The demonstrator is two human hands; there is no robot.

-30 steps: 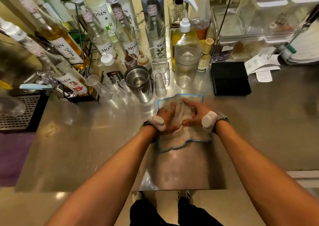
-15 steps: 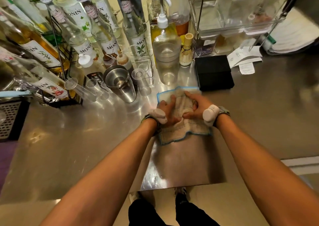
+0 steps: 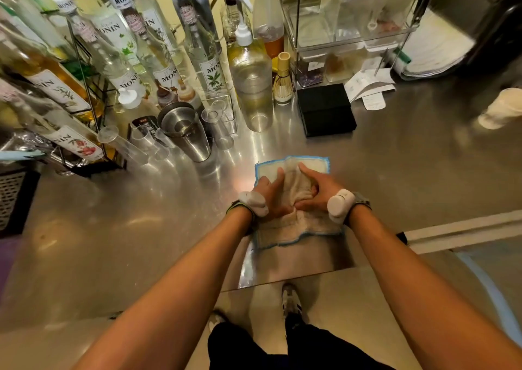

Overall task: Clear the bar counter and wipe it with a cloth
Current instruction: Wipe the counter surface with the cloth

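A beige cloth [image 3: 296,228] with a blue hem lies flat on the steel bar counter [image 3: 127,237], near its front edge. Both hands press down on its middle. My left hand [image 3: 269,194] lies on the cloth's left half with fingers spread toward the far edge. My right hand [image 3: 316,190] covers the right half, fingers bunching a fold of fabric between the two hands. Each wrist carries a white band.
Syrup bottles [image 3: 124,67] in a wire rack crowd the back left. A steel shaker [image 3: 187,135], clear measuring cups [image 3: 223,127], a pump bottle [image 3: 250,81], a bamboo whisk [image 3: 283,81] and a black box [image 3: 324,110] stand behind the cloth. Paper slips [image 3: 370,87] lie back right.
The cloth and both hands have slid to the right along the counter, away from the shaker. The fold between the hands has grown.
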